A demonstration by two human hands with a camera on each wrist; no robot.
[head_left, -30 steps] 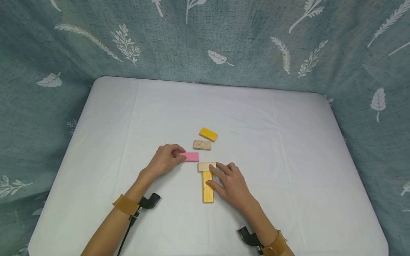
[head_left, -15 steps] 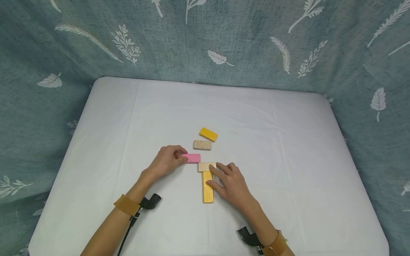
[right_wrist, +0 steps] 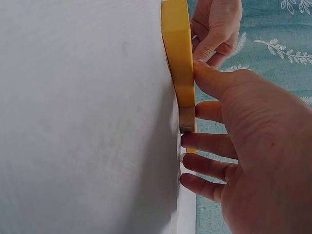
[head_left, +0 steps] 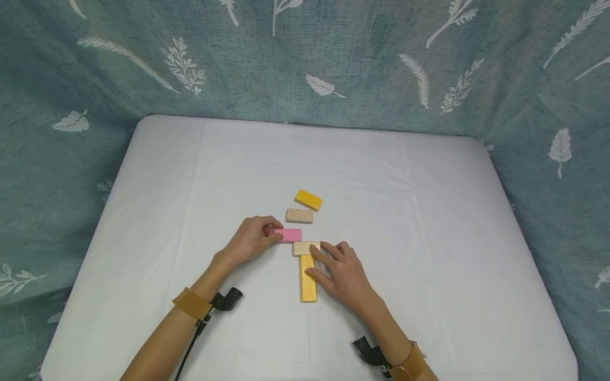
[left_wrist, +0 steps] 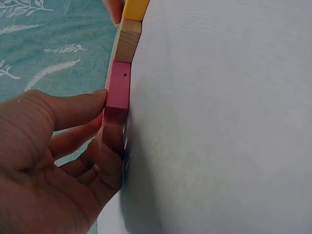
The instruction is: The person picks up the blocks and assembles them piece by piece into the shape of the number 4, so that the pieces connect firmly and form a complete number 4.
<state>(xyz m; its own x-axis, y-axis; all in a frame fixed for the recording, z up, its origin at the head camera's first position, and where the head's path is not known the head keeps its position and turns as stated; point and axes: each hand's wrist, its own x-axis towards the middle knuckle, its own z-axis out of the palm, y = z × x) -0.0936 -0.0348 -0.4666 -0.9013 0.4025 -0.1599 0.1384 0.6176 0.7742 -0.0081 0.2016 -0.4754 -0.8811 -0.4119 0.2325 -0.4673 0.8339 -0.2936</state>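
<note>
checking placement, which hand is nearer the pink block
Left. The left hand pinches the pink block at its left end; the right hand is apart from it, touching the cream block and long yellow block.

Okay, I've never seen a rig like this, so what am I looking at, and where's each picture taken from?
There's no robot here, just a person working bare-handed. The wide view comes from a camera worn on the head. The close views come from the small black left wrist camera and right wrist camera. On the white cloth-covered table, the left hand pinches a pink rectangular block. The right hand rests a finger on a pale wooden rectangular block and its thumb on a long yellow block. Farther away lie a speckled brown wooden block and a shorter yellow block.
</note>
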